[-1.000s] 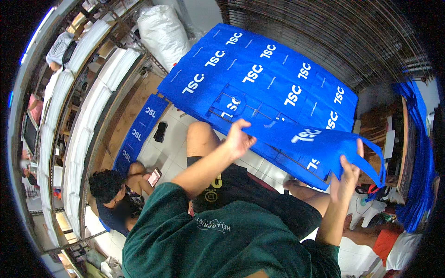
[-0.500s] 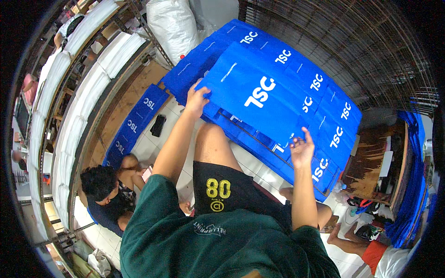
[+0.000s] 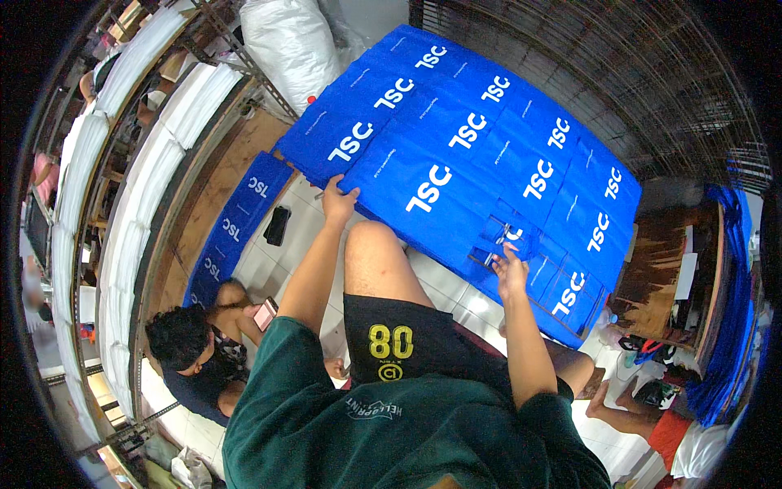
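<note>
Flat blue fabric sheets (image 3: 456,175) with white printing cover a low table in front of me. My left hand (image 3: 338,202) is at the near left corner of the closest sheet, its thumb and fingers gripping the edge. Over the table's near side, my right hand (image 3: 511,273) is raised with fingers loosely bent and apart, and nothing shows in it. Just beyond its fingertips, thin dark bars (image 3: 495,236) form a small frame shape among the blue sheets. Whether the fingers touch those bars I cannot tell.
A person (image 3: 191,350) sits at the left holding a phone (image 3: 265,314). Another phone (image 3: 277,226) lies on the tiled floor. White stacks (image 3: 155,171) fill the left shelves; a large white sack (image 3: 289,49) stands behind. Wire racking (image 3: 586,73) rises at the back. Another person's legs (image 3: 623,420) show lower right.
The closest blue sheet, raised and slanted before, now lies flat with the others. My left hand has moved slightly down; my right hand has shifted left and its fingers have bent.
</note>
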Motion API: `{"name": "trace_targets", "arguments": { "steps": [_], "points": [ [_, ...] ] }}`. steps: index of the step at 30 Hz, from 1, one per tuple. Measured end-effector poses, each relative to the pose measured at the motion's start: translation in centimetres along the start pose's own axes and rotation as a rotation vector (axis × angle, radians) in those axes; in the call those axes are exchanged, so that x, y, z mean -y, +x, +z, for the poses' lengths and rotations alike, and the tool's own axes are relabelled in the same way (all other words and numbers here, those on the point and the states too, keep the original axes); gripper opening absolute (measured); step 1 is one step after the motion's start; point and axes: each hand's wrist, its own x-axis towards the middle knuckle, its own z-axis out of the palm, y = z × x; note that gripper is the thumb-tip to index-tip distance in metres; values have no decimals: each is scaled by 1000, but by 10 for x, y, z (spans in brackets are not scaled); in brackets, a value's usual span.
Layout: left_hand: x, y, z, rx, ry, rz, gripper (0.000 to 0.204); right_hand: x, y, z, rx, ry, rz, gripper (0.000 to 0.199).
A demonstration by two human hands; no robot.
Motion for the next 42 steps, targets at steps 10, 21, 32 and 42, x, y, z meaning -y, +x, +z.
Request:
{"name": "trace_targets", "arguments": {
  "steps": [10, 21, 32, 42],
  "points": [
    [13, 11, 13, -12, -146, -40, 53, 1, 6, -6, 101, -4, -66, 22],
    [5, 9, 10, -10, -81, -72, 53, -7, 15, -16, 59, 24, -48, 25],
    [20, 20, 14, -4, -138, -53, 54, -15, 15, -22, -82, 27, -39, 39],
    [-12, -9, 6, -238, 137, 112, 62, -9, 9, -48, -176, -55, -16, 56]
  ]
}}
